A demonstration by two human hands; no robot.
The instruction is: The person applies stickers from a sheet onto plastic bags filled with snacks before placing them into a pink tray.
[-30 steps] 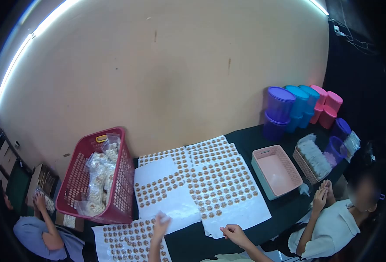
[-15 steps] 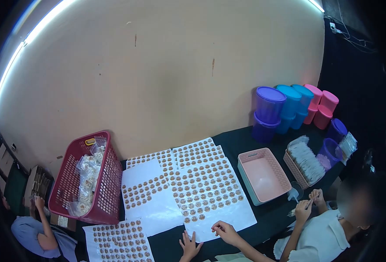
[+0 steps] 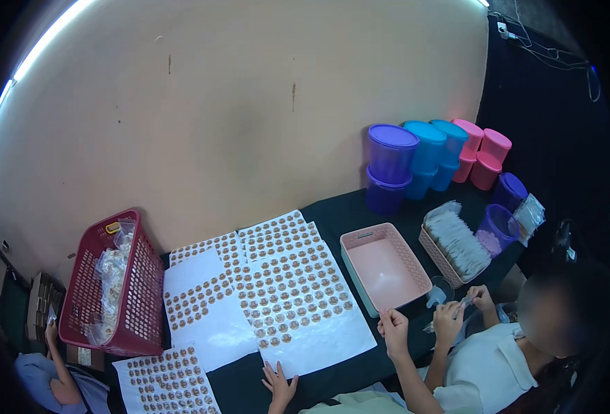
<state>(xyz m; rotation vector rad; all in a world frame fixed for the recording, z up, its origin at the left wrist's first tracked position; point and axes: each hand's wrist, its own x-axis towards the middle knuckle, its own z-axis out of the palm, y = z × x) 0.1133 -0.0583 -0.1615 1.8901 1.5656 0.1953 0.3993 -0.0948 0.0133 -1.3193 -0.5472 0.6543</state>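
Observation:
My left hand [image 3: 278,383] is open, its fingers spread at the lower edge of a white sheet [image 3: 318,345] bearing rows of round brown stickers. My right hand [image 3: 394,332] is raised near the front corner of the pink basket [image 3: 387,272], thumb and fingers closed together. Whatever may be between those fingertips is too small to make out. A second sticker sheet [image 3: 215,338] lies to the left, partly stripped of stickers, and another sheet [image 3: 168,383] lies nearer the table's front edge.
On the left stands a maroon basket [image 3: 152,297] of filled plastic bags. Stacked purple tubs [image 3: 391,162], blue tubs [image 3: 425,155] and pink tubs [image 3: 487,162] line the back right. A woven basket [image 3: 437,254] holds flat packets. Beside me a co-worker [image 3: 484,372] handles something small; another person sits far left.
My right hand has moved right and up, from above the sticker sheet to the pink basket's corner. The left hand stays by the sheet's edge. The whole view has shifted.

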